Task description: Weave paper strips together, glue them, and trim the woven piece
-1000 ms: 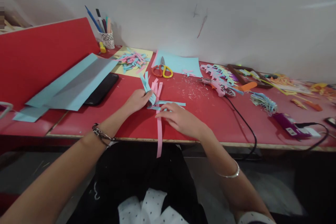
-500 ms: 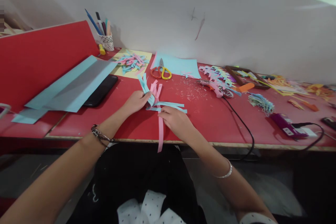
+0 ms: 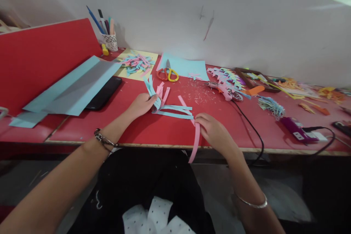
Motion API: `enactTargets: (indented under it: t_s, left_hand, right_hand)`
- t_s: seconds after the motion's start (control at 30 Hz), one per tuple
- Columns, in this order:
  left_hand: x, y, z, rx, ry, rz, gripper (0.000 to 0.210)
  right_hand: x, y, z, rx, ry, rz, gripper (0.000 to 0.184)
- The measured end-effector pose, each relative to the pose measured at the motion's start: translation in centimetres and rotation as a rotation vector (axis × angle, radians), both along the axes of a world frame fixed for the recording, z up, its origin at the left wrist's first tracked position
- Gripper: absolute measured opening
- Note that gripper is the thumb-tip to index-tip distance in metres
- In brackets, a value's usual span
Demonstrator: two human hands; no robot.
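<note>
My left hand (image 3: 143, 104) pinches a bundle of interlaced blue and pink paper strips (image 3: 157, 103) just above the red tabletop. Blue strip ends stick up and also reach out to the right; pink loops stand at its top. To the right of the bundle, my right hand (image 3: 210, 128) is closed on a pink paper strip (image 3: 195, 139). One end of this strip hangs over the front table edge, and the other part points up and left behind the blue ends. Whether the pink strip still touches the bundle I cannot tell.
Scissors (image 3: 168, 71) lie on blue paper (image 3: 186, 67) at the back. Cut strips (image 3: 137, 62) rest on yellow paper. A phone (image 3: 105, 93) lies partly under blue sheets (image 3: 82, 91). On the right are a pink glue gun (image 3: 223, 89), its cord, and a purple power strip (image 3: 297, 129).
My right hand has moved right, away from the bundle, carrying the pink strip along. My left hand has stayed nearly in place, keeping its hold.
</note>
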State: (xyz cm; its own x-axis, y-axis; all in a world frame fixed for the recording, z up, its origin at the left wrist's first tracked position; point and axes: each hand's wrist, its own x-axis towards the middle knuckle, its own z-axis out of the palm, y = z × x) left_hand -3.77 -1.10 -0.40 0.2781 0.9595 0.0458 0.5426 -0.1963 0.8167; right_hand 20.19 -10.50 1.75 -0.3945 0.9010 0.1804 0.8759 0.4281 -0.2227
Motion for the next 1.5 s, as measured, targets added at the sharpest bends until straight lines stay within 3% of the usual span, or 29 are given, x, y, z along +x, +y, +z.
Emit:
enactTargets:
  t_s: [0.2, 0.43, 0.53, 0.7, 0.9, 1.03, 1.13, 1.27, 1.5]
  left_hand:
    - [0.1, -0.1, 0.2, -0.002, -0.019, -0.003, 0.041]
    - [0.0, 0.0, -0.1, 0.014, -0.036, -0.03, 0.043]
    - [0.0, 0.1, -0.3, 0.018, -0.035, -0.03, 0.042]
    - [0.0, 0.4, -0.7, 0.02, -0.022, -0.017, 0.042]
    - [0.1, 0.2, -0.3, 0.027, 0.009, -0.009, 0.042]
    - [0.2, 0.1, 0.1, 0.032, 0.048, 0.004, 0.043]
    - [0.2, -0.1, 0.3, 0.024, 0.068, 0.019, 0.041]
    - [0.3, -0.1, 0.3, 0.039, 0.071, 0.012, 0.042]
    - [0.2, 0.1, 0.0, 0.059, 0.091, 0.012, 0.042]
  right_hand:
    - [2.5, 1.1, -0.2, 0.01, 0.002, -0.132, 0.024]
    - [2.6, 3.2, 0.5, 0.038, 0.063, -0.06, 0.022]
    - [2.1, 3.8, 1.3, 0.06, 0.221, -0.113, 0.016]
    - [0.6, 4.3, 1.5, 0.056, 0.686, -0.221, 0.005]
    - [-1.9, 3.3, 0.9, 0.048, 0.914, -0.126, 0.006]
    - [-3.0, 2.5, 0.6, -0.037, 0.854, 0.0, 0.004]
    - [-3.2, 2.4, 0.5, -0.006, 0.668, 0.057, 0.012]
    - [-2.1, 3.0, 0.6, 0.076, 0.401, 0.011, 0.021]
    - [1.0, 4.5, 0.6, 0.05, 0.146, 0.001, 0.033]
